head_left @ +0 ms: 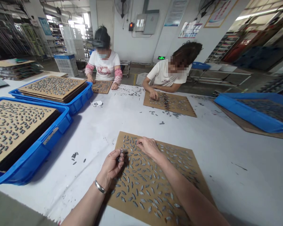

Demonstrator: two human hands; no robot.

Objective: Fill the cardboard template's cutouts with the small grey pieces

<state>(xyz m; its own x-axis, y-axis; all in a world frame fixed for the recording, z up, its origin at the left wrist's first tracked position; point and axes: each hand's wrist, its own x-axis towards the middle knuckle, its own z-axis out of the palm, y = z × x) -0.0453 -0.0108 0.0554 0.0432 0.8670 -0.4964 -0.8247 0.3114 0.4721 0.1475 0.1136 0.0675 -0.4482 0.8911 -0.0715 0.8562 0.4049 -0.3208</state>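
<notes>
A brown cardboard sheet (191,163) lies on the white table in front of me, covered with several small grey metal pieces (141,185). My left hand (111,166), with a silver bracelet on the wrist, is closed in a pinch on a small grey piece at the sheet's left edge. My right hand (149,147) rests palm down on the sheet's upper left part, fingers curled onto the pieces there; whether it holds one is hidden.
Two blue crates (47,147) (77,102) with stacked, piece-covered boards stand at the left. Another blue crate (245,114) sits at the right on cardboard. Two people work across the table at their own boards (176,108) (101,87). Loose pieces (74,156) lie on the table.
</notes>
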